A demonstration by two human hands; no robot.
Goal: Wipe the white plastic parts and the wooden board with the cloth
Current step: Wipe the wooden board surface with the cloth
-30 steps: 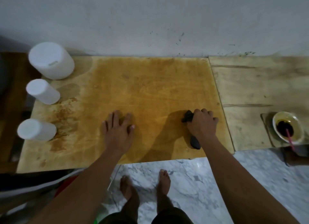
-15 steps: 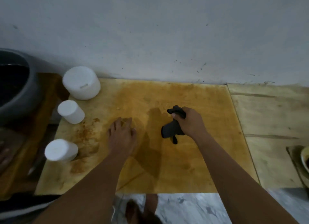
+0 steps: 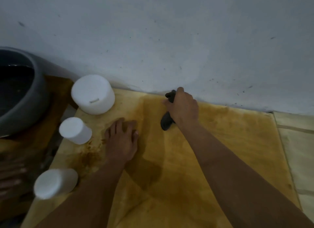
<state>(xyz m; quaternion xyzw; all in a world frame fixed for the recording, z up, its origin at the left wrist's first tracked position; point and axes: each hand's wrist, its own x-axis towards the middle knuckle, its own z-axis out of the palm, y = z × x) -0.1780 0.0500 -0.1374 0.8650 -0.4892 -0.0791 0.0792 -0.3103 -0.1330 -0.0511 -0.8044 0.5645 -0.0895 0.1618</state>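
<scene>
The yellow-brown wooden board (image 3: 220,142) lies against the wall, wet and stained. My right hand (image 3: 183,108) grips a dark cloth (image 3: 167,120) and holds it down on the board near its far edge, close to the wall. My left hand (image 3: 121,141) rests flat on the board with fingers spread, left of the cloth. Three white plastic cylinders line the board's left side: a large one (image 3: 92,94) at the back, a smaller one (image 3: 74,130) in the middle, and another (image 3: 54,182) nearest me.
A dark grey basin (image 3: 23,98) sits at the far left on a brown surface. A paler wooden panel (image 3: 299,151) adjoins the board on the right. The grey wall (image 3: 169,40) runs behind everything. Rust-coloured stains (image 3: 90,156) mark the board near the cylinders.
My right hand has swept the cloth from the board's near right part, across the middle, up to the far edge by the wall. The view has shifted left. My left hand stays pressed down.
</scene>
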